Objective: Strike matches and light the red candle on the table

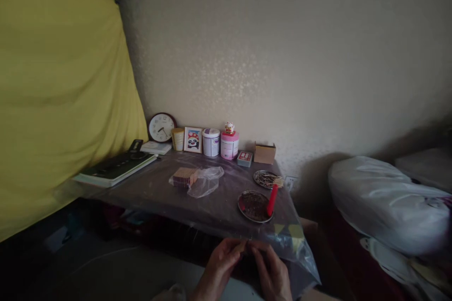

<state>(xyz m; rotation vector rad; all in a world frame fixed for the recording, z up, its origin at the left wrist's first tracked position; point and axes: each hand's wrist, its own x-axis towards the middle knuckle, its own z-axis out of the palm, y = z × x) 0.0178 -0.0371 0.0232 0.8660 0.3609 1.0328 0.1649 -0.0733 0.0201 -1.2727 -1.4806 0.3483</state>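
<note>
My left hand (pixel 219 263) and my right hand (pixel 271 270) meet low in the frame, just below the front edge of a dark table (pixel 158 188). Their fingertips pinch together on something small and thin that I cannot make out. They touch or hover at the hanging edge of the clear plastic sheet (pixel 293 244) covering the table. Just beyond the hands sits a round metal dish (pixel 252 207) with dark contents and a red stick (pixel 272 200) leaning across it. A second small dish (pixel 265 178) lies behind it.
A plastic bag with a brown block (pixel 185 176) lies mid-table. Along the wall stand a clock (pixel 161 127), panda picture (pixel 193 139), tins (pixel 211 142), and cardboard box (pixel 264 153). Yellow cloth (pixel 52 94) hangs left; a white bag (pixel 384 202) bulks right.
</note>
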